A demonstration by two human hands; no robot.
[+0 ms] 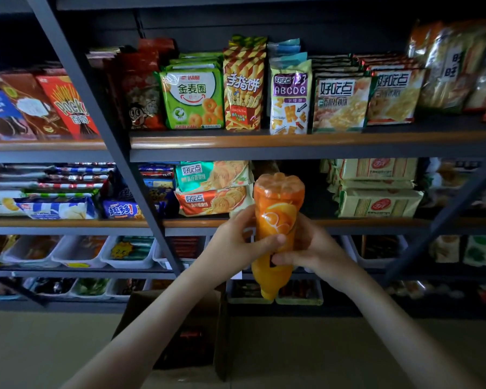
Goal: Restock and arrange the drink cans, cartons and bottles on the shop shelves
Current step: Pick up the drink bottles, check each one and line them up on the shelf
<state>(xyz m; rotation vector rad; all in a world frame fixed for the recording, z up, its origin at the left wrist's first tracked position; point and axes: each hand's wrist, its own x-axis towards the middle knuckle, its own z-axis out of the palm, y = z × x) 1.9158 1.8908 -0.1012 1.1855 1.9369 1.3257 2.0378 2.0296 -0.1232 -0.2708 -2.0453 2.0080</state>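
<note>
In front of the middle shelf's wooden front edge [348, 222], an orange plastic drink bottle [278, 209] with an orange-slice label hangs upside down, base up and neck down. The left hand [240, 244] and right hand [313, 248] both grasp its middle, fingers curled round it.

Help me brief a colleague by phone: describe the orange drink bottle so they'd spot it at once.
Start at the dark metal shelving, lower wood-edged shelf, right of the slanted upright. In front of it the left hand and right hand grip the orange plastic drink bottle. It is the only bottle among flat snack packs, held upside down, neck towards the floor.
</note>
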